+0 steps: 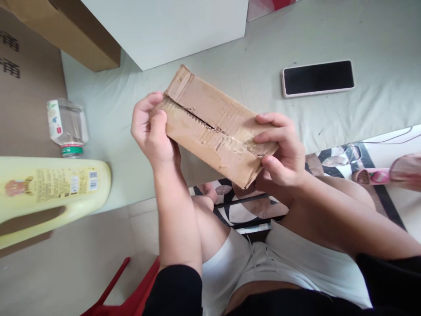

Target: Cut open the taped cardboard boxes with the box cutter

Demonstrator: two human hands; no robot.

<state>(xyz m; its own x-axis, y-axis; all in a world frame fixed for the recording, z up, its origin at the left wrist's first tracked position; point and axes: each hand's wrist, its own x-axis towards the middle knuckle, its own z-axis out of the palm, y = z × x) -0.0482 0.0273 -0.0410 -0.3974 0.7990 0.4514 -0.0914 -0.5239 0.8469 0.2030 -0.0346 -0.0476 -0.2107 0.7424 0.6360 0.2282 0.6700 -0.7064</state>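
A worn brown cardboard box (pixel 210 127) is held up, tilted, above my lap. Its top shows a torn seam with ragged edges and a narrow dark gap near the middle. My left hand (pixel 153 127) grips the box's left end, thumb on the top face and fingers round the far side. At the right end, my right hand (pixel 283 145) is closed on the corner, with fingers over the top and the thumb at the near edge. What is inside the box cannot be seen.
On the pale green cloth (pixel 256 79) lies a phone (pixel 318 79) with a dark screen. To the left are a clear plastic bottle (pixel 70 125) and a large yellow jug (pixel 52 184). A white box (pixel 184 26) and brown cartons (pixel 82 44) stand behind. A red chair (pixel 131 298) is below left.
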